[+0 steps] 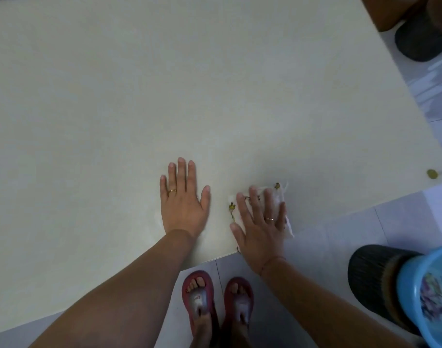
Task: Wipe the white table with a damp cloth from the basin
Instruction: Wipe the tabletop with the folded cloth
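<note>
Two feet in red sandals [198, 301] stand on the pale floor tiles [340, 234] by the table's near corner, their heels cut off by the bottom of the view. At the lower right a blue basin [413, 280] sits on a dark ribbed stool [365, 272] — the frame edge slices most of it away, and the patterned thing inside is too blurred to name.

The right hand [261, 227] presses flat on the white cloth [280, 192], fingers straight and spread. The cloth lies at the table's near corner, reaching the edge. The hand hides most of it, and the small greenish bits along its border cannot be made out.

Just beside it, apart from the cloth, the left hand [183, 203] rests palm-down on the white table [164, 84], fingers straight. Each hand wears a ring.

Farther right, a small yellowish object [432, 174] sits at the table's edge — what it is, I cannot tell. Beyond the far corner, a second dark stool [418, 43] and a brown shape [390, 13] are both cropped.
</note>
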{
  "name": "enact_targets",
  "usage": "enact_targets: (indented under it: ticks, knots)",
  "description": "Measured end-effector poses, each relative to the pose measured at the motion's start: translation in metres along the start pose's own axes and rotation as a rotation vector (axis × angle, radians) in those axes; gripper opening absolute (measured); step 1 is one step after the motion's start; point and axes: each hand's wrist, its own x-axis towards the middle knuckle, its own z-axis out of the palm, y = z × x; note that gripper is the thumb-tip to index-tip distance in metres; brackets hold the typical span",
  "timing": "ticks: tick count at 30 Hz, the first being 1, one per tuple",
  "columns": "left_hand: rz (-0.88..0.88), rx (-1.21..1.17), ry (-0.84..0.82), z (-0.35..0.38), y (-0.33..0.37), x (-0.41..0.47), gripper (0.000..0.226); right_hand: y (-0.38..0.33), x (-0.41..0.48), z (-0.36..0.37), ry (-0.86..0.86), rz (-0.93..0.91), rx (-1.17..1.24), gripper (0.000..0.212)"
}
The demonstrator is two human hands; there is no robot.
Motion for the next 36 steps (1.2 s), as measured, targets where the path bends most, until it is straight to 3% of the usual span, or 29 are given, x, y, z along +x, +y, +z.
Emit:
enact_targets:
  ticks: [2,4,8,10,12,13,16,18,20,25,29,31,33,36]
  knots:
    - [0.006,-0.008,-0.009,-0.001,-0.001,0.000,0.066,0.025,0.002,-0.005,0.001,-0.221,-0.058,0.061]
    - [0.009,-0.011,-0.012,-0.001,-0.002,0.000,0.066,0.063,0.012,-0.009,0.004,-0.295,-0.105,0.059]
    - [0.002,-0.011,-0.011,0.000,-0.001,0.001,0.066,0.102,0.031,-0.016,-0.016,0.175,0.022,0.063]
    - [-0.001,-0.018,-0.011,-0.001,-0.001,0.001,0.066,0.081,0.040,-0.012,0.022,0.404,0.139,0.061]
    - [-0.007,-0.028,-0.016,-0.001,0.000,0.000,0.065,0.044,0.046,-0.010,0.027,0.494,0.177,0.063]
    - [-0.009,-0.029,-0.018,-0.002,0.001,0.000,0.065,0.025,0.044,-0.007,0.026,0.427,0.138,0.064]
    - [-0.007,-0.020,-0.029,-0.006,0.002,0.000,0.066,-0.001,0.027,0.000,0.039,-0.066,0.000,0.061]
    - [-0.015,-0.008,-0.020,-0.010,0.005,0.002,0.068,0.026,0.033,-0.004,0.046,-0.359,-0.057,0.059]
    - [-0.027,-0.026,0.005,-0.015,0.015,0.011,0.070,0.065,0.050,-0.009,0.080,-0.459,-0.105,0.056]
    - [-0.056,-0.089,0.029,-0.017,0.051,0.060,0.067,0.121,0.096,-0.029,0.080,0.087,0.075,0.059]
    - [-0.080,-0.073,0.015,-0.008,0.056,0.071,0.066,0.086,0.109,-0.029,0.086,0.331,0.156,0.059]
    - [-0.085,-0.066,0.034,-0.006,0.056,0.071,0.065,0.057,0.105,-0.025,0.089,0.182,0.089,0.060]
    - [-0.091,-0.059,0.036,-0.006,0.057,0.071,0.065,0.041,0.099,-0.022,0.085,-0.117,0.002,0.059]
    - [-0.093,-0.060,0.029,-0.009,0.058,0.071,0.066,0.066,0.116,-0.030,0.068,-0.465,-0.086,0.059]
